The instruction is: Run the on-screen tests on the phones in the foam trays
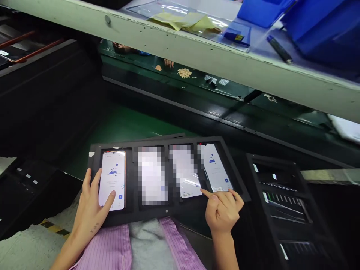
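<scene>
Phone (112, 180) in a black tray (132, 217) sits under the thumb of the open left grip (90, 204); the right grip (222, 213), curled, points one finger, holding nothing.

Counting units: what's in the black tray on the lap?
Four lit phones, one per slot. Thumb of left hand rests on leftmost phone; forefinger of right hand touches third phone at its corner. Slot floors are covered.

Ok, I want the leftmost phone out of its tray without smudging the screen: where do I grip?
Probably pinch its long side edges, coming down from above: the leftmost phone lies flat, screen up, sunk in the black tray, so only those edges are free.
</scene>
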`<act>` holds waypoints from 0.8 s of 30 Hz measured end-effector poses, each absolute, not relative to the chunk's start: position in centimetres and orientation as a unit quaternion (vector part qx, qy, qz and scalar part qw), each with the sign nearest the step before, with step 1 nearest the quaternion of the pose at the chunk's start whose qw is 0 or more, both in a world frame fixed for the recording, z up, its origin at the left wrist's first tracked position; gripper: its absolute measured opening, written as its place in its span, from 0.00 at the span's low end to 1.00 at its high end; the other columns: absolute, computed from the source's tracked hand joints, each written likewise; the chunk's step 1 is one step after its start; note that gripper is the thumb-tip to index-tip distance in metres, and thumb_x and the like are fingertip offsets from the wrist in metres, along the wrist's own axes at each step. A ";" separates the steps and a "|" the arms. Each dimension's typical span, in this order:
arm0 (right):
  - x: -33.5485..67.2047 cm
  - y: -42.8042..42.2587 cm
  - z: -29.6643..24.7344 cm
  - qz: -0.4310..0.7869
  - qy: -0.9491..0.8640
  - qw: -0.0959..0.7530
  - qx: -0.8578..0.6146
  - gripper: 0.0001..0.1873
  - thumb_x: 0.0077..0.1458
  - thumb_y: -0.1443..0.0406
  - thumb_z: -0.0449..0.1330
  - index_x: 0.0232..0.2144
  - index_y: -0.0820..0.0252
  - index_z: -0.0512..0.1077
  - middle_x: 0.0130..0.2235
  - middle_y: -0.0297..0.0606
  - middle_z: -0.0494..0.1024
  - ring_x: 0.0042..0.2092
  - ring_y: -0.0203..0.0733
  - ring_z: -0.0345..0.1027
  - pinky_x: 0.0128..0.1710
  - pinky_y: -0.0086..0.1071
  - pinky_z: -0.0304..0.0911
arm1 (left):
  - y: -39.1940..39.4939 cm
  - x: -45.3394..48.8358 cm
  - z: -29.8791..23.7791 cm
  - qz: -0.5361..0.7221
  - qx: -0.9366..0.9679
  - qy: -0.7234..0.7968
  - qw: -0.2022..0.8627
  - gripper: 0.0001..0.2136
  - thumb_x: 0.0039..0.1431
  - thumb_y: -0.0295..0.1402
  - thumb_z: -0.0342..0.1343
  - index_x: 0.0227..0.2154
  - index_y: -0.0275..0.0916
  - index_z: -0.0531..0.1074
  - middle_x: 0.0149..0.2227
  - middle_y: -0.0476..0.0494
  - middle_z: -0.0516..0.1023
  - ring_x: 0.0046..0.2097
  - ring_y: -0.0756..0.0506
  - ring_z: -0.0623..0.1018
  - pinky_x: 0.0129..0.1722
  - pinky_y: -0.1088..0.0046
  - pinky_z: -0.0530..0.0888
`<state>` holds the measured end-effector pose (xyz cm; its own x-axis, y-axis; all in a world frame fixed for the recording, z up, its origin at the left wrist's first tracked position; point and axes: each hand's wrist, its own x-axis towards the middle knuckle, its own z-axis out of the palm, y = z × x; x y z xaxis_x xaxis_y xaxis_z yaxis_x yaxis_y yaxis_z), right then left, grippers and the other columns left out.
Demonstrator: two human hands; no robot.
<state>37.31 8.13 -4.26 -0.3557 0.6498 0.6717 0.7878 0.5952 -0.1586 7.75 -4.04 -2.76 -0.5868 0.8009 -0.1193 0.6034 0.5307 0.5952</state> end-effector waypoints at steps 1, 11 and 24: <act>37.6 8.2 -4.3 -0.106 -0.815 0.348 -0.450 0.19 0.58 0.73 0.45 0.26 0.60 0.74 0.20 0.30 0.67 0.27 0.30 0.56 0.46 0.36 0.52 | -4.0 7.8 -2.6 0.252 0.405 0.856 0.201 0.33 0.56 0.49 0.47 0.63 0.44 0.47 0.66 0.37 0.39 0.60 0.29 0.59 0.51 0.46 0.66; 39.7 8.7 -5.9 -0.191 -0.714 0.329 -0.588 0.20 0.60 0.68 0.45 0.29 0.59 0.77 0.28 0.37 0.68 0.31 0.35 0.56 0.44 0.37 0.50 | -3.5 8.2 -1.8 0.244 0.387 0.863 0.216 0.37 0.54 0.54 0.44 0.63 0.43 0.46 0.66 0.37 0.39 0.62 0.27 0.55 0.50 0.44 0.65; 35.9 6.5 -4.3 -0.065 -0.840 0.267 -0.468 0.20 0.61 0.67 0.43 0.39 0.59 0.75 0.39 0.42 0.66 0.43 0.40 0.58 0.48 0.39 0.51 | -3.7 8.1 -2.0 0.274 0.379 0.855 0.223 0.34 0.56 0.51 0.46 0.62 0.44 0.47 0.66 0.39 0.39 0.63 0.30 0.53 0.51 0.48 0.67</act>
